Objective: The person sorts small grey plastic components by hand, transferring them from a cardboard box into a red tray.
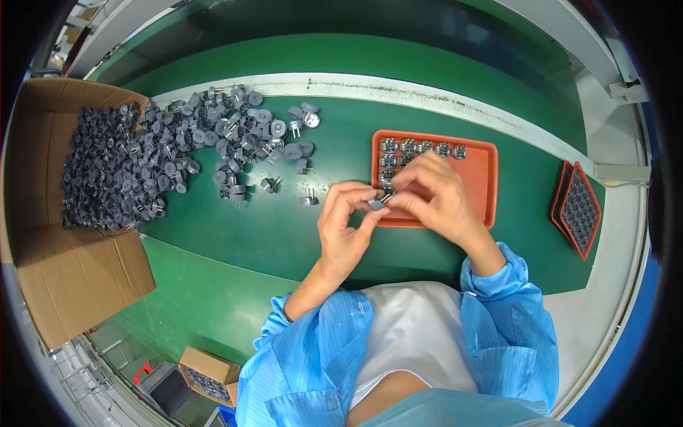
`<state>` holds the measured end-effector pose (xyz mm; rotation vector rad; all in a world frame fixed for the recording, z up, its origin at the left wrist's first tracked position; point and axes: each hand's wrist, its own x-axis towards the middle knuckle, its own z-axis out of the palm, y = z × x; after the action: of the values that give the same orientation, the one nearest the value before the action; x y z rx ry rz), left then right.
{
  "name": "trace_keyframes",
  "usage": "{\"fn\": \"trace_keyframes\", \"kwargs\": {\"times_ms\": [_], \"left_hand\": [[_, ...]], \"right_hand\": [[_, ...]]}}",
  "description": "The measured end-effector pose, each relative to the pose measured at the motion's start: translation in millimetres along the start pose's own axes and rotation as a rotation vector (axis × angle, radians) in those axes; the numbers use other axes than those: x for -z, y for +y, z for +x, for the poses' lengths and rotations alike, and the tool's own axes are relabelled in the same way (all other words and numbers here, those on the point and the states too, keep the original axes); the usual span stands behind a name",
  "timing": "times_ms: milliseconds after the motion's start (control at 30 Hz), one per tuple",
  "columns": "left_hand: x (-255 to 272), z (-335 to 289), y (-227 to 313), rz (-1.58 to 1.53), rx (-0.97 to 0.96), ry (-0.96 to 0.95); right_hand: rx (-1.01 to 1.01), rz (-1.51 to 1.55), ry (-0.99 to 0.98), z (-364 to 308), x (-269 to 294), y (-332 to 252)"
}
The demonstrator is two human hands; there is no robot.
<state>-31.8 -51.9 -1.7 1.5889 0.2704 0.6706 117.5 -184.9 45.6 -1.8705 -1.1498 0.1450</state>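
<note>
My left hand (pixel 346 222) pinches a small grey round plug piece (pixel 377 204) with metal pins between thumb and fingertips, over the near left corner of an orange tray (pixel 486 181). Close against it, my right hand (pixel 440 199) has its thumb and forefinger drawn together at the pin end. Whatever those right fingertips grip, if anything, is hidden. In the tray, several like pieces (pixel 459 151) stand with their metal side up along the far edge and down the left side; my right hand covers part of them.
A big open cardboard box (pixel 85 285) on the left spills grey plug pieces (pixel 206 128) across the green table (pixel 270 242). Two filled orange trays (pixel 580 213) stand tilted at the right end. A smaller cardboard box (pixel 199 363) with pieces sits low at the left, below the table.
</note>
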Motion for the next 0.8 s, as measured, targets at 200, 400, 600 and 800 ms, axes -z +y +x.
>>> {"fn": "trace_keyframes", "kwargs": {"times_ms": [200,400,600,800], "left_hand": [[6,-5,2,-0.129,0.161,-0.150],[11,-4,8,-0.264,0.289,-0.272],[40,61,30,1.058,-0.299,0.007],[58,110,-10,1.666,-0.207,-0.025]], "right_hand": [[-0.171,0.399,-0.103,-12,-5,-13],[0.030,0.231,-0.093,-1,9,-9],[-0.050,-0.314,-0.083,-8,24,15],[0.002,-0.395,-0.055,-7,8,20]]}}
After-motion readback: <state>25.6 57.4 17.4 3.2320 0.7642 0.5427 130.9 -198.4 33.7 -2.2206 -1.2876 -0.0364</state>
